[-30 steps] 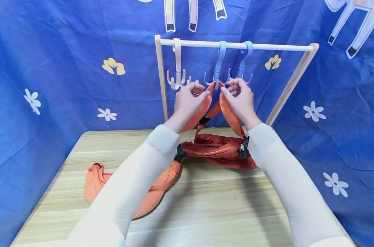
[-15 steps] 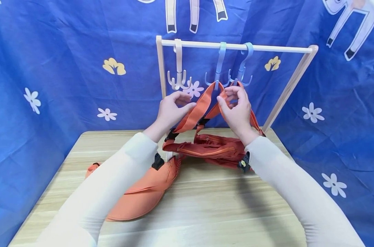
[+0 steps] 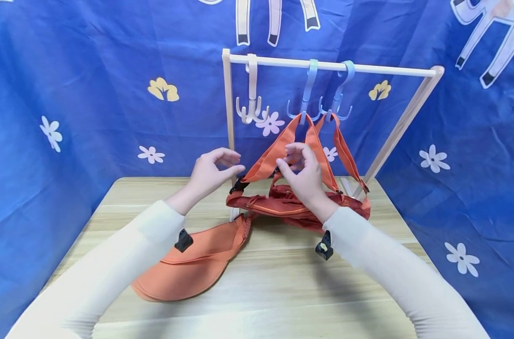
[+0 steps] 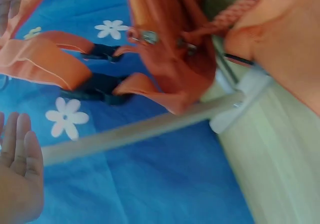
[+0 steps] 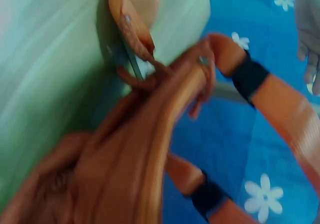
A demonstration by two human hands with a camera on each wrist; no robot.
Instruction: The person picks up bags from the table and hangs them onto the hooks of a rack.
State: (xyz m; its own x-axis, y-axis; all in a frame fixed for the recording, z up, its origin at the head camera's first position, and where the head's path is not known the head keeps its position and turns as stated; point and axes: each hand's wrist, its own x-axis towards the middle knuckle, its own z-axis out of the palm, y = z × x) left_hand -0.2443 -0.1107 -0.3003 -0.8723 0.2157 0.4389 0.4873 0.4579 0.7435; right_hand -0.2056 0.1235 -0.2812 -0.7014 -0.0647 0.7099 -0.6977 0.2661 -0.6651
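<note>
A red-orange bag (image 3: pixel 263 207) with zips hangs just over the table behind my right hand. Its wide orange straps (image 3: pixel 271 157) loop over the prongs of the middle blue hook (image 3: pixel 308 89) and the right blue hook (image 3: pixel 338 94). My left hand (image 3: pixel 212 175) is in the air left of the bag, fingers relaxed and holding nothing. In front of the bag, partly covering it, floats my right hand (image 3: pixel 305 176) with loosely bent fingers and nothing in them. Black buckles (image 4: pixel 102 86) on the straps show in the left wrist view.
A wooden rack with a white rail (image 3: pixel 278 61) carries the hooks, including a cream hook (image 3: pixel 252 89) at left. An orange sun visor (image 3: pixel 197 270) lies on the wooden table (image 3: pixel 273 287), partly under my left forearm. Blue patterned cloth (image 3: pixel 112 108) stands behind.
Both hands have let go of the strap at the middle hook and drawn back, down and toward me. The straps stay on the hooks, and more of the bag and visor shows.
</note>
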